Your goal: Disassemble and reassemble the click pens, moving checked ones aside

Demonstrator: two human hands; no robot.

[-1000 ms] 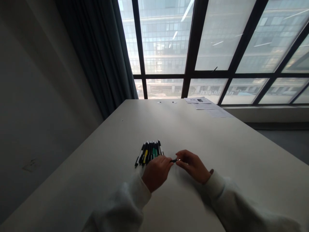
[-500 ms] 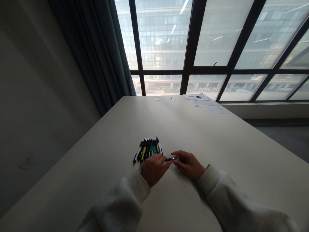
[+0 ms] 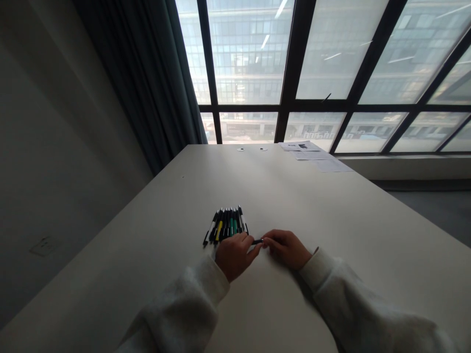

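From here, I am seeing left hand [image 3: 234,256] holding dark pen [image 3: 258,241], fingers curling round it. Right hand [image 3: 287,249] is pinching pen's free end, fingertips close together. Pen is sticking out between both hands, over white surface [image 3: 257,314]. Other pens [image 3: 225,224] are lying side by side, just past left hand.

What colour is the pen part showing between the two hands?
The pen part looks black, seen best in the head view.
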